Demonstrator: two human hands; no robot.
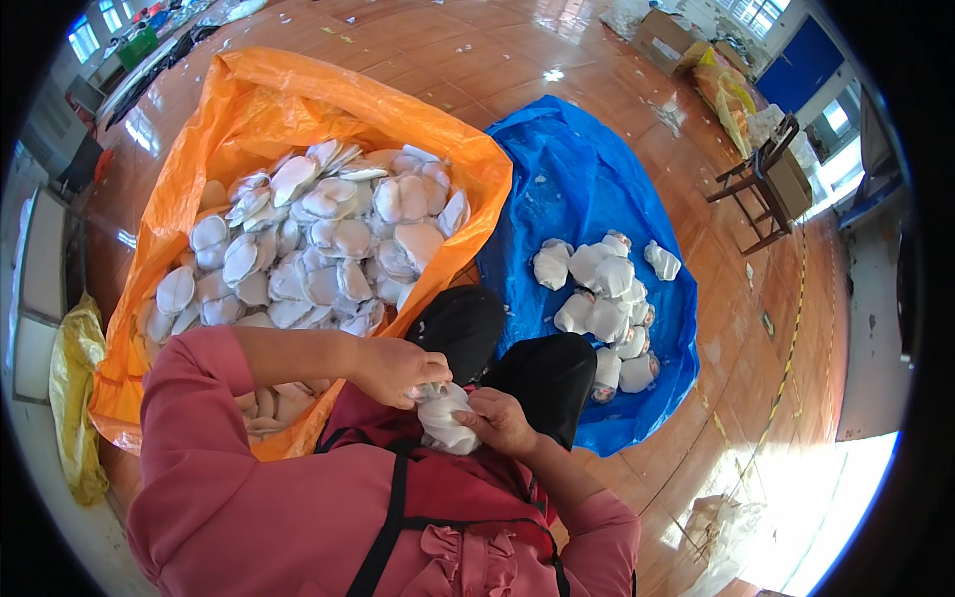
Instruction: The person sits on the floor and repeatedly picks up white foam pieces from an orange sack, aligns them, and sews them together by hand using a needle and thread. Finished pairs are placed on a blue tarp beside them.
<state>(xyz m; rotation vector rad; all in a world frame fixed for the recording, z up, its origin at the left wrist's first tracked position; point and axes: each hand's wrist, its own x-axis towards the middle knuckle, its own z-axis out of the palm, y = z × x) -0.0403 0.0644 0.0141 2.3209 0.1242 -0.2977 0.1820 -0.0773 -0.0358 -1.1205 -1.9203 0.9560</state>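
White wrapped bundle (450, 423) sits in both hands above the person's lap, between the lower right edge of the orange sack (453, 154) and the near left edge of the blue sack (637, 423). The left hand (396, 374) is closed on a crumpled, shiny patch at its upper left end; the right hand (500, 418) grips its right side, thumb pressed on the covering. The step in hand looks like gathering or tightening that covering, though the fingers hide the exact action. As I judge it, the next move calls for a steady right-hand hold, so that the left can work the crumpled end without the contents slipping. Loose white pads (308, 229) fill the orange sack from near its far edge downward, with beige pads (269, 406) toward its near corner. Similar finished-looking bundles (609, 318) lie in the blue sack, mostly clustered toward its right edge, one just apart from the rest. Some show coloured, perhaps printed patches at their ends, too small to read. No brand or label can be made out on the held bundle or either sack.
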